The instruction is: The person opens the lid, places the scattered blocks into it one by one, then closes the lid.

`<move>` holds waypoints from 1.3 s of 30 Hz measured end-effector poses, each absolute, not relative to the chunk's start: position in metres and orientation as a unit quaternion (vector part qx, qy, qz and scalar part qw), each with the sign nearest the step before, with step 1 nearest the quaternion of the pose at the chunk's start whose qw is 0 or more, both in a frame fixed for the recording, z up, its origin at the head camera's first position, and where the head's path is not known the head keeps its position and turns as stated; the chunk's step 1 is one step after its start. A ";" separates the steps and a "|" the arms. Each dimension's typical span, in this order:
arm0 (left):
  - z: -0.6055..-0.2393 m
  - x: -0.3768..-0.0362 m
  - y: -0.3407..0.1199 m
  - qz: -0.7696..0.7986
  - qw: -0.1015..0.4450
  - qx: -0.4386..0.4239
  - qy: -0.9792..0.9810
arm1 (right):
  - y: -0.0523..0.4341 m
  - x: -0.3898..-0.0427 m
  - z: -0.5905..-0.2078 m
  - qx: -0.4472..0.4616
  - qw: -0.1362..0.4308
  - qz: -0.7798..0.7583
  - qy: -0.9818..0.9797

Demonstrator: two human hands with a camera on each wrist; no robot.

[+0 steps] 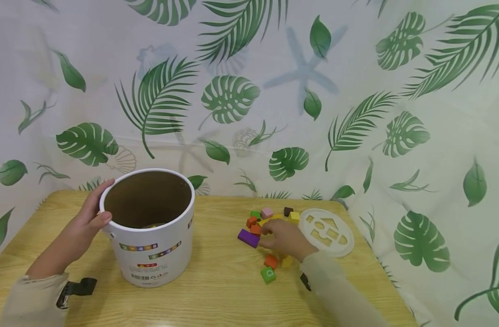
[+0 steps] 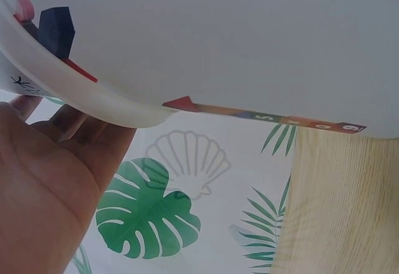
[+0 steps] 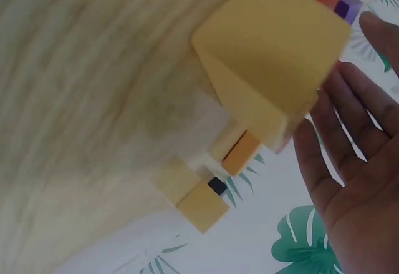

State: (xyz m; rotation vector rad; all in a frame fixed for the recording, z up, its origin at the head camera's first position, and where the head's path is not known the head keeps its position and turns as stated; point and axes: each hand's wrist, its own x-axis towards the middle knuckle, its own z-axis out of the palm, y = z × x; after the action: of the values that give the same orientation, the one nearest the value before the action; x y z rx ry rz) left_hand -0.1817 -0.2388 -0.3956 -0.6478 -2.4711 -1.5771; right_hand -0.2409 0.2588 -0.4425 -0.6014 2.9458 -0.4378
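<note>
Head view: a left hand (image 1: 83, 227) steadies a white bucket (image 1: 151, 245) while a right hand (image 1: 286, 238) lies over a scatter of coloured blocks (image 1: 270, 222).

The bucket stands upright on the wooden table (image 1: 217, 290), left of centre, its mouth open to the ceiling; the brown inside is mostly shadowed and only a pale scrap shows at the bottom. The left hand's fingers curl round the rim on the far-left side, thumb on the near edge. Right of the bucket, the right hand rests palm down among the blocks, fingers relaxed and spread, gripping nothing. A purple block (image 1: 248, 238) lies just beside its fingertips, long axis running left-back to right-front. A green block (image 1: 268, 274) sits nearer the camera. A white shape-sorter lid (image 1: 326, 231) lies flat just right of the blocks. A leaf-print cloth (image 1: 249, 91) hangs behind the table.
</note>
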 end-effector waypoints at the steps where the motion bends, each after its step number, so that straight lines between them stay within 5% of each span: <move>1: -0.395 -0.182 -0.239 -0.524 0.069 -0.215 -0.821 | 0.258 -0.241 -0.443 -0.191 0.058 -0.145 0.969; 13: -0.395 -0.184 -0.240 -0.530 0.070 -0.221 -0.816 | 0.251 -0.245 -0.456 -0.152 0.051 -0.152 0.975; 27: -0.394 -0.183 -0.241 -0.529 0.069 -0.223 -0.816 | 0.240 -0.245 -0.459 -0.219 0.041 -0.116 0.968; 39: -0.392 -0.182 -0.239 -0.526 0.068 -0.220 -0.819 | 0.245 -0.242 -0.452 -0.159 0.092 -0.210 0.960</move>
State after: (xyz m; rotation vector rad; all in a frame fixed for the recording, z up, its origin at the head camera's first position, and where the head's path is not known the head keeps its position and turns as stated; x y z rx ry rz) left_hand -0.1820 -0.2393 -0.3919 -0.6636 -2.4667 -1.5838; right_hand -0.2416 0.2452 -0.4520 -0.4721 2.8518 -0.6231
